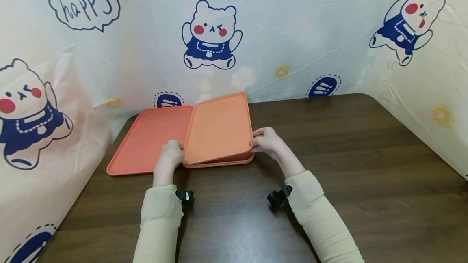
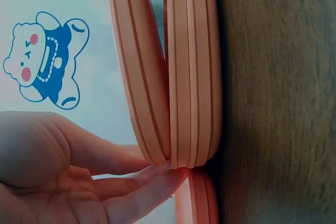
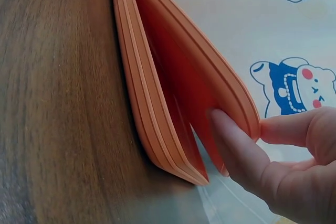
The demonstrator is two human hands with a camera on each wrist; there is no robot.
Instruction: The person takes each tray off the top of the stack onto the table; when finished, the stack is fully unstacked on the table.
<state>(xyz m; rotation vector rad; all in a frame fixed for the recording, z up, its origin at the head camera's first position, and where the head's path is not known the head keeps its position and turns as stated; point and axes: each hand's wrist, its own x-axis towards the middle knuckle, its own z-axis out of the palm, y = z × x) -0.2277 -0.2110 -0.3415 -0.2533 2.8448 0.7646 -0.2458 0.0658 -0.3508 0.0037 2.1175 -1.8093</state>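
An orange tray (image 1: 219,129) lies tilted over other orange trays (image 1: 219,164), its right side raised and its left side low. My right hand (image 1: 268,141) pinches the raised tray near its front right corner. In the right wrist view, one finger (image 3: 239,145) is inside the gap beneath it. My left hand (image 1: 170,155) pinches the tray's left edge near the front corner. Seen from the left wrist, its fingertips (image 2: 170,177) also touch the corner of the trays below. A coral-red tray (image 1: 150,141) lies flat to the left, partly hidden by the left hand and orange trays.
All the trays are on a dark wood-grain table (image 1: 329,153). Behind it hangs a pale curtain (image 1: 256,44) printed with cartoon bears, meeting the table's back edge. A small black camera is strapped to each wrist.
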